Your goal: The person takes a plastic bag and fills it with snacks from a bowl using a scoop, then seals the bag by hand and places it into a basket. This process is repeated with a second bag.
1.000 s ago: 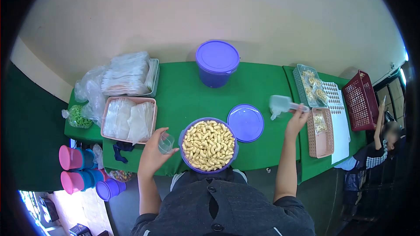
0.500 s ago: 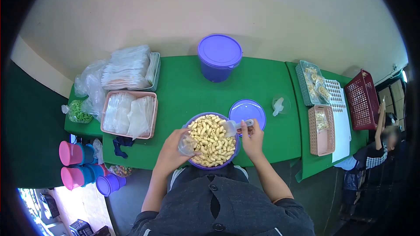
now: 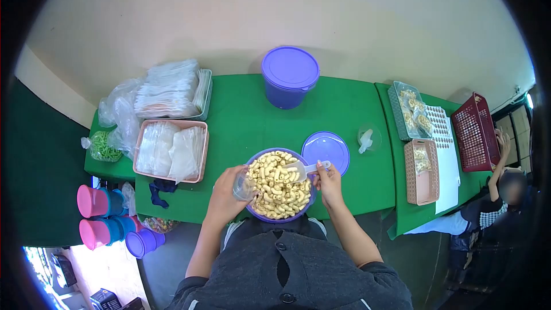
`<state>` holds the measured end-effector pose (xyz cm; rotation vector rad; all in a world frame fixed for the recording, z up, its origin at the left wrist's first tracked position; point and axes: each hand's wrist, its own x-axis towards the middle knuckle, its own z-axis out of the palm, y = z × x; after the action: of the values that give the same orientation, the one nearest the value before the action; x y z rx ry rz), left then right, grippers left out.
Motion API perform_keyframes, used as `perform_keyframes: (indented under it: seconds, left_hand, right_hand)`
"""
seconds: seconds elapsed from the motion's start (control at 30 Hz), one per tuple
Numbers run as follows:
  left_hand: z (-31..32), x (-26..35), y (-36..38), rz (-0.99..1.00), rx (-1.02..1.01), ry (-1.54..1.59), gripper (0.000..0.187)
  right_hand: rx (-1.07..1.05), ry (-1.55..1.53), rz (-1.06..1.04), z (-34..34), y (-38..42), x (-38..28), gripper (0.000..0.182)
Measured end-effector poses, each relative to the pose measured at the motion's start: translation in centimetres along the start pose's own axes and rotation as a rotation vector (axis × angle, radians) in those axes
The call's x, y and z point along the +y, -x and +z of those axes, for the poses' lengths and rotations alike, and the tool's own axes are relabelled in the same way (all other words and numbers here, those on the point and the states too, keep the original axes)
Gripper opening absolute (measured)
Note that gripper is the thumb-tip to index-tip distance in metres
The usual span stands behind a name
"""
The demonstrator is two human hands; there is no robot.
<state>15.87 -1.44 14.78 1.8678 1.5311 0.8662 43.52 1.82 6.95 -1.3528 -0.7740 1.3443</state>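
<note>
A purple tub full of pale, curved, tube-shaped snacks like macaroni is right in front of my body. My left hand is at the tub's left rim, fingers wrapped round a small clear plastic cup. From the right side, my right hand grips the handle of a translucent white scoop. The scoop's bowl lies among the snacks in the upper right part of the tub. A round purple lid rests on the green cloth just beyond my right hand.
Beyond stands a lidded purple tub. Leftward are a pink basket of clear bags, stacked plastic packets and a bag of green snacks. A clear dish, small baskets, a maroon basket and another person are rightward.
My right hand has brought the scoop down and left, with its bowl now in the snacks. The clear cup in my left hand has turned slightly. The person at right has shifted.
</note>
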Motion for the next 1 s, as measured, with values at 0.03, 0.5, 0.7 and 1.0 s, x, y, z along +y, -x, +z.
perform_keyframes:
  seconds: [0.03,0.5,0.7,1.0]
  left_hand:
    - [0.0,-0.1,0.0,0.001,-0.001,-0.012,0.065]
    - [0.8,0.0,0.0,0.067,-0.021,-0.028,0.063]
    - [1.7,1.1,-0.2,0.109,-0.007,-0.094,0.074]
    - [4.1,1.6,0.0,0.342,0.012,-0.09,0.08]
  right_hand:
    - [0.019,0.013,0.066,0.0,0.1,-0.1,0.018]
    - [-0.035,-0.291,0.127,0.4,1.7,-2.9,0.02]
    - [-0.022,-0.23,-0.052,2.6,4.1,-6.0,0.013]
    - [0.062,0.385,-0.691,5.5,8.6,-8.7,0.017]
